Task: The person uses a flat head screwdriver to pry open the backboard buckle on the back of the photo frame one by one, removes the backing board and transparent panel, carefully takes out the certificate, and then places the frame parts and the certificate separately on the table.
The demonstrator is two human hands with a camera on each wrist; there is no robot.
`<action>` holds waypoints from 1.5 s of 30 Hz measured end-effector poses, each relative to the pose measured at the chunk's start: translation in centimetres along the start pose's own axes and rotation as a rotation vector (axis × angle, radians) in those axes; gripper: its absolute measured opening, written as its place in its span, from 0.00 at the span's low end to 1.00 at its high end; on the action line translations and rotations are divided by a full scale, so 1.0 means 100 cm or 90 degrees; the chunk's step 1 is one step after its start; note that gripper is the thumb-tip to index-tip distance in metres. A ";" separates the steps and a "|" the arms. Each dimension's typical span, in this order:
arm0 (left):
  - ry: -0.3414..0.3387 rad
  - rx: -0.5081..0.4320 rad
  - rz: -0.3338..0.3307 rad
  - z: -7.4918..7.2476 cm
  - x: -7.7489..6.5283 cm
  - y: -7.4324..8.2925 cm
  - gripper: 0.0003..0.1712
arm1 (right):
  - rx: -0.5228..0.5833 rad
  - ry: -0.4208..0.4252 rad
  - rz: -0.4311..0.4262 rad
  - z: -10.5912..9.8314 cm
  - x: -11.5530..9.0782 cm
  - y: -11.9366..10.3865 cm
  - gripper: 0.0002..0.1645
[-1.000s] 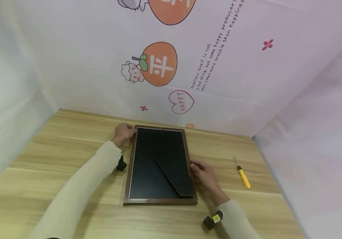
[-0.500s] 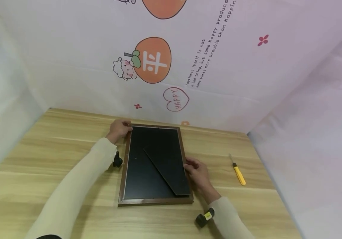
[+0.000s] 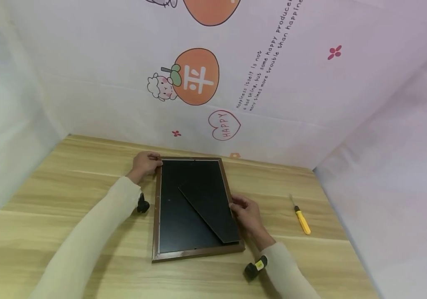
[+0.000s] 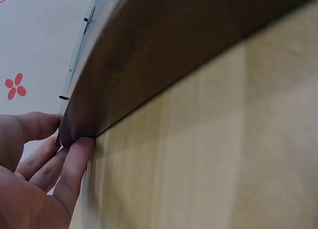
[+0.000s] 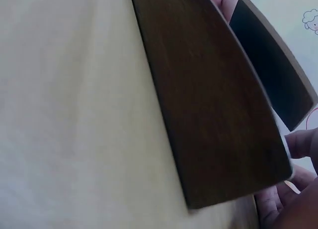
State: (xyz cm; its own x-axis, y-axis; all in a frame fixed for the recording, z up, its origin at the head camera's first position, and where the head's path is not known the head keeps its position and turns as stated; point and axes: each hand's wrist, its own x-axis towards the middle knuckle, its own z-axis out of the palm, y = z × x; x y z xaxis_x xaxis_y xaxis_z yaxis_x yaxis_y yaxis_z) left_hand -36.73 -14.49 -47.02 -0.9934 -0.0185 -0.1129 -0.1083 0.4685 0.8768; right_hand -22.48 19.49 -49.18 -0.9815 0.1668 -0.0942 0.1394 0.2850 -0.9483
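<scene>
A picture frame lies face down on a wood-grain table, its far edge near the back wall. The left hand pinches its far left corner, thumb at the top edge and fingers against the side; the right hand grips the right edge, about midway along. A black stand lies slantwise over the black backing, its wide end near the frame's near right corner. A broad stretch of table runs left of the frame, and more shows in front of the near edge. On the right, a yellow-handled screwdriver lies between the right hand and the table's right edge, well apart from the frame. The wall reads "HAPPY" inside a red heart; slanted text begins "Happiness itself is not a bad thing" (its longer lines run off the top), beside an orange bearing 平.
</scene>
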 end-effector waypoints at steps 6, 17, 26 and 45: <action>0.020 -0.031 -0.015 -0.002 -0.011 -0.002 0.22 | -0.058 -0.014 -0.011 -0.007 0.011 -0.002 0.19; 0.051 -0.096 -0.063 -0.008 -0.031 -0.010 0.24 | -0.073 -0.050 -0.015 -0.010 0.026 -0.005 0.19; 0.045 -0.169 -0.095 -0.014 -0.051 -0.018 0.26 | -0.067 -0.071 0.009 -0.010 0.032 -0.011 0.18; 0.123 -0.227 -0.104 -0.024 -0.089 -0.032 0.26 | -0.096 -0.107 -0.004 -0.001 0.052 -0.014 0.16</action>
State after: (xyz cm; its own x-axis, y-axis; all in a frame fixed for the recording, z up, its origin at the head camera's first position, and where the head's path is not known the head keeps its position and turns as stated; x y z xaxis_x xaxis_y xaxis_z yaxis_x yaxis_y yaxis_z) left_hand -27.60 -17.89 -47.70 -0.9469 -0.2485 -0.2041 -0.2374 0.1119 0.9650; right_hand -27.81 20.03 -48.31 -0.9888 0.0090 -0.1487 0.1383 0.4257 -0.8942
